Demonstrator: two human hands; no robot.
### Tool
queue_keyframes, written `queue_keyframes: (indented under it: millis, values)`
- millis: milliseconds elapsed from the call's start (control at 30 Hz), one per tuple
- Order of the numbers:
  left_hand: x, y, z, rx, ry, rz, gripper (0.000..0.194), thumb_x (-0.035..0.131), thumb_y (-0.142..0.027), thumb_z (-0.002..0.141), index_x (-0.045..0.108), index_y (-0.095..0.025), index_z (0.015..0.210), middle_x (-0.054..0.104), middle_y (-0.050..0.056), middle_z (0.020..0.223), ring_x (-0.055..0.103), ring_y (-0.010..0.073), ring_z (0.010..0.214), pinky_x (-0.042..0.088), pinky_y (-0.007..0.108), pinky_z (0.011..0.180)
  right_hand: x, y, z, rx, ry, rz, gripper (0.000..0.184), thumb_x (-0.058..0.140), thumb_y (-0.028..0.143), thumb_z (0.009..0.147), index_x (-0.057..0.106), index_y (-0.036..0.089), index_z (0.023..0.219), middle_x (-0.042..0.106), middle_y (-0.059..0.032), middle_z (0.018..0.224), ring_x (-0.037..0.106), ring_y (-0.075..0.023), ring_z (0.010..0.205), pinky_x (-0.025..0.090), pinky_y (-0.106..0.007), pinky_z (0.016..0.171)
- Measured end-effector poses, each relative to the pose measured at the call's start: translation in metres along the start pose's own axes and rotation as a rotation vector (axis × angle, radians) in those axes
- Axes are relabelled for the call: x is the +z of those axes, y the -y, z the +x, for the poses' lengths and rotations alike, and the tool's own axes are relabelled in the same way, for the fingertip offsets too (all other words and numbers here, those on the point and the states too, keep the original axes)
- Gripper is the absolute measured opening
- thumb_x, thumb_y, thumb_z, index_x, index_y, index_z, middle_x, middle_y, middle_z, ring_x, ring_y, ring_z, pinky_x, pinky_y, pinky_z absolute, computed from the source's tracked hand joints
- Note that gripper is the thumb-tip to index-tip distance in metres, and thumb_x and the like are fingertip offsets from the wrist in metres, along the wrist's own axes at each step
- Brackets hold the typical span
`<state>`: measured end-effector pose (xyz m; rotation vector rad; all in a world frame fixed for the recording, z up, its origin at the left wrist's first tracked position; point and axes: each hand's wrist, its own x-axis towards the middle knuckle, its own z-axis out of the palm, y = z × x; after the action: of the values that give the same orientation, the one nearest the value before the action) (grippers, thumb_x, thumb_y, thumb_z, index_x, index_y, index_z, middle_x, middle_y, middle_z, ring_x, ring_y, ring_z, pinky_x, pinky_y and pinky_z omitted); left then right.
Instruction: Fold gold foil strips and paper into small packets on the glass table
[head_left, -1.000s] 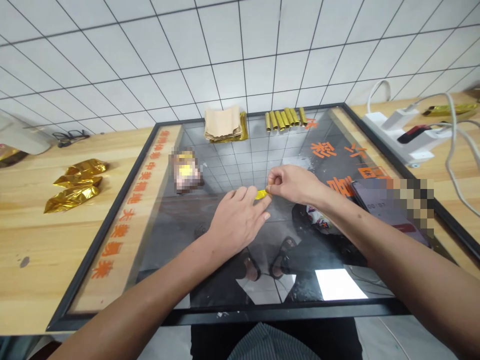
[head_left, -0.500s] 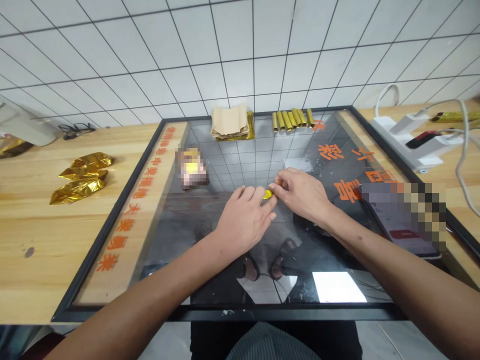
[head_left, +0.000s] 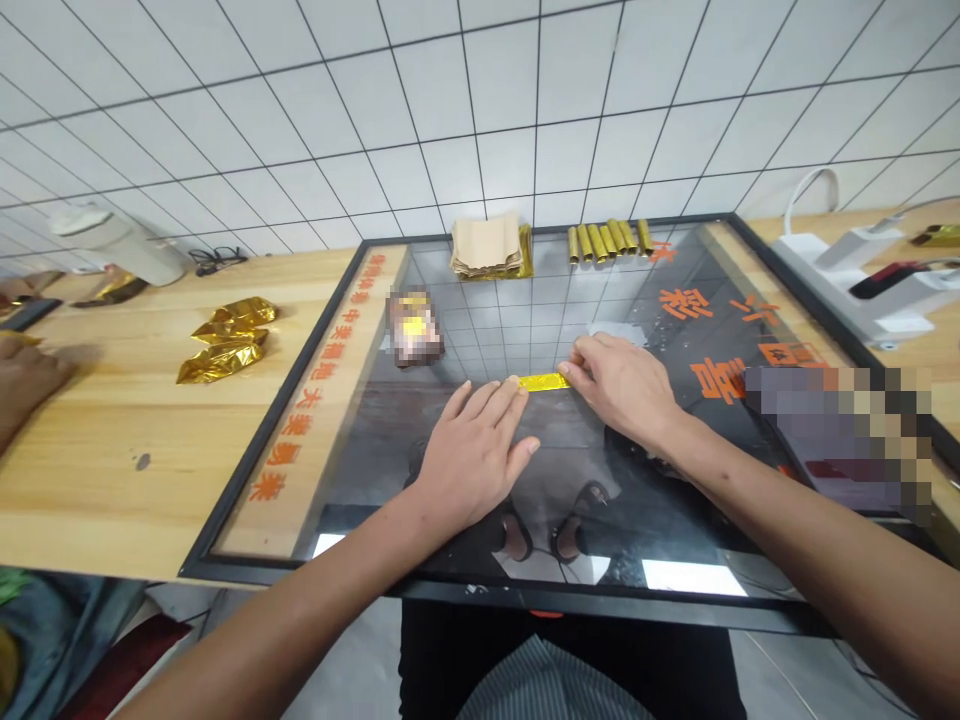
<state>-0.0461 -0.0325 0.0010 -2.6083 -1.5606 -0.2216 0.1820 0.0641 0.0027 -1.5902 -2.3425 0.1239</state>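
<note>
A narrow gold foil strip lies flat on the glass panel in the middle of the view. My left hand rests palm down with fingers stretched out, their tips pressing the strip's left end. My right hand lies flat too, its fingertips on the strip's right end. Neither hand grips anything.
Several gold rolls and a stack of tan sheets sit at the panel's far edge. Crumpled gold foil bags lie on the wooden table at left. Another person's hand shows at the far left. A white power strip is at right.
The small folded gold piece pinched between my hands has been spread into a flat strip on the glass. Both hands have flattened. The view has shifted left, showing another person's hand.
</note>
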Motion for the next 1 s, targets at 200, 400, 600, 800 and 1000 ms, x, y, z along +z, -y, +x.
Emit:
queue_keyframes:
  millis: [200,400,600,800,1000]
  values:
    - [-0.002,0.001,-0.004,-0.041,0.0,-0.049,0.052,0.042,-0.044,0.114,0.054,-0.018,0.157,0.053,0.008,0.168,0.052,0.0282,0.148,0.034,0.056,0.128,-0.002,0.001,0.001,0.001,0.01,-0.007,0.018,0.06,0.036,0.106,0.064,0.025,0.093,0.074,-0.0062,0.099,0.065,-0.0263,0.091,0.037,-0.037,0.073]
    - [0.001,0.004,0.001,-0.04,-0.017,-0.045,0.048,0.041,-0.043,0.115,0.056,-0.02,0.154,0.061,0.01,0.159,0.058,0.0284,0.137,0.037,0.055,0.123,0.0,0.001,0.001,-0.009,0.017,-0.021,0.019,0.058,0.036,0.106,0.065,0.025,0.094,0.073,-0.0067,0.098,0.064,-0.0265,0.091,0.037,-0.038,0.073]
    - [-0.002,0.005,0.005,-0.04,-0.01,-0.033,0.043,0.046,-0.041,0.113,0.061,-0.022,0.148,0.064,0.009,0.154,0.059,0.0278,0.133,0.039,0.052,0.12,0.001,-0.006,0.002,-0.002,0.023,0.013,0.016,0.058,0.035,0.105,0.067,0.025,0.096,0.073,-0.006,0.099,0.066,-0.0264,0.093,0.038,-0.036,0.074]
    - [0.0,0.001,0.006,-0.03,-0.027,0.025,0.045,0.046,-0.038,0.113,0.06,-0.017,0.149,0.062,0.012,0.156,0.059,0.0292,0.133,0.04,0.051,0.12,-0.014,-0.015,0.003,-0.053,0.144,0.234,0.024,0.05,0.035,0.108,0.072,0.026,0.11,0.074,-0.0052,0.107,0.068,-0.0234,0.099,0.043,-0.034,0.081]
    - [0.007,0.002,0.003,-0.026,-0.066,-0.056,0.045,0.047,-0.037,0.111,0.06,-0.013,0.148,0.059,0.018,0.155,0.056,0.0318,0.139,0.047,0.05,0.117,-0.013,-0.012,0.004,-0.061,0.171,0.208,0.024,0.07,0.047,0.095,0.071,0.025,0.105,0.075,-0.0052,0.109,0.068,-0.0239,0.093,0.042,-0.033,0.075]
